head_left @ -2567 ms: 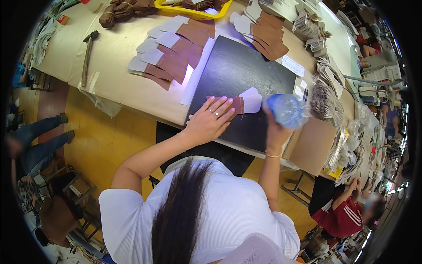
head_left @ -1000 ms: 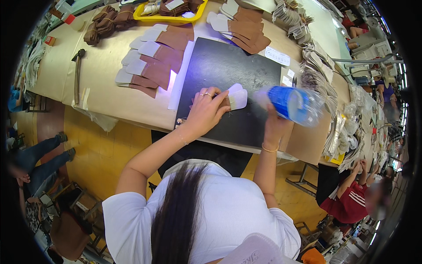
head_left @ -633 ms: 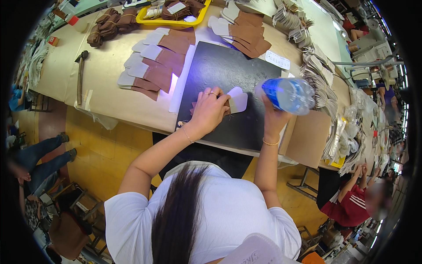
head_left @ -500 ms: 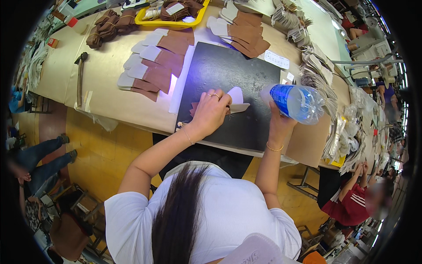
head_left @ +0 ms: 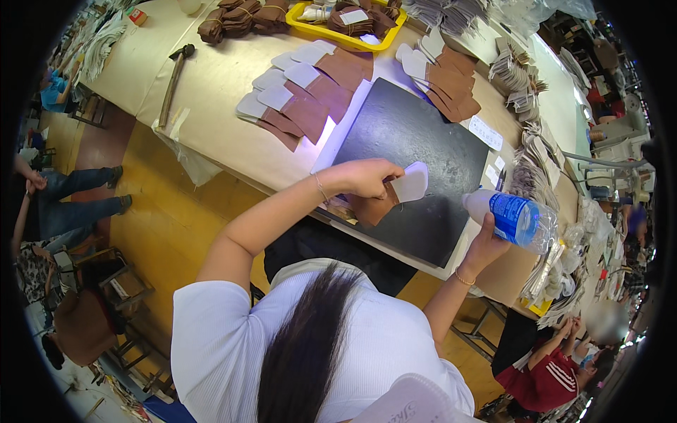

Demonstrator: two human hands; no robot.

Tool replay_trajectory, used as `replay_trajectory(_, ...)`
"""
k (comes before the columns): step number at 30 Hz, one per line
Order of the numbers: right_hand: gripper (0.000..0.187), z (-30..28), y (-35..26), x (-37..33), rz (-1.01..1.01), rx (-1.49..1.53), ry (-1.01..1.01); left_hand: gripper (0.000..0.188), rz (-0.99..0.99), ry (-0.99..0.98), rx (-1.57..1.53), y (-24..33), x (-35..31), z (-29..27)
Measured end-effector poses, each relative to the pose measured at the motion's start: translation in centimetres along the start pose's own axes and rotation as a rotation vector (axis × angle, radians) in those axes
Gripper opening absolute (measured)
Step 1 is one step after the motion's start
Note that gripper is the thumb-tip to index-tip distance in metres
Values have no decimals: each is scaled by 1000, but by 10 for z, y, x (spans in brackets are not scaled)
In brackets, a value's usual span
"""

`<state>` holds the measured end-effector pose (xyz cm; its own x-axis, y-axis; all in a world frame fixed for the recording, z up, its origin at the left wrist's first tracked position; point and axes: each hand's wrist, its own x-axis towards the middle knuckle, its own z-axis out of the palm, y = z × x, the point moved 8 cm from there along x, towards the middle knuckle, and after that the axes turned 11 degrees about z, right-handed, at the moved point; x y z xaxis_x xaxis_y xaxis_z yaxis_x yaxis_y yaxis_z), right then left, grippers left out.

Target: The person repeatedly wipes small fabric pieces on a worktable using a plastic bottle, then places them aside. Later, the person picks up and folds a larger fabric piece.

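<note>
My left hand (head_left: 368,178) pinches a brown piece with a white rounded end (head_left: 410,183) over the near part of a black board (head_left: 423,134). The piece's brown part (head_left: 374,206) hangs below my fingers toward the table edge. My right hand (head_left: 486,244) is wrapped round a clear plastic bottle (head_left: 513,220) with a blue label, lying tilted to the side beyond the board's right edge. Rows of brown-and-white pieces (head_left: 307,99) overlap left of the board. Another overlapping group (head_left: 444,81) lies past the board's far right corner.
A hammer (head_left: 175,84) lies at the left of the table (head_left: 211,134). At the back stand a yellow tray (head_left: 321,30) and tied brown bundles (head_left: 240,20). Stacks of grey pieces (head_left: 532,169) line the right side. A person in red (head_left: 539,377) sits at the right.
My left hand has turned the piece, so its white end now points up and right. The bottle stays in my right hand. The whole view has shifted and tilted.
</note>
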<state>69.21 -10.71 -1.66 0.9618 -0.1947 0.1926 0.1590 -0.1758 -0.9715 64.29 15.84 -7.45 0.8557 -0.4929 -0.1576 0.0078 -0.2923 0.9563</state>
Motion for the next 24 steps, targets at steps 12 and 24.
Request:
replay_trajectory(12,57,-7,4,-3,40,24,-10,106,360,1037,-677,-34,-21,-117)
replay_trajectory(24,58,-15,-11,-4,16,56,0,104,122,1614,663,-50,-61,-229)
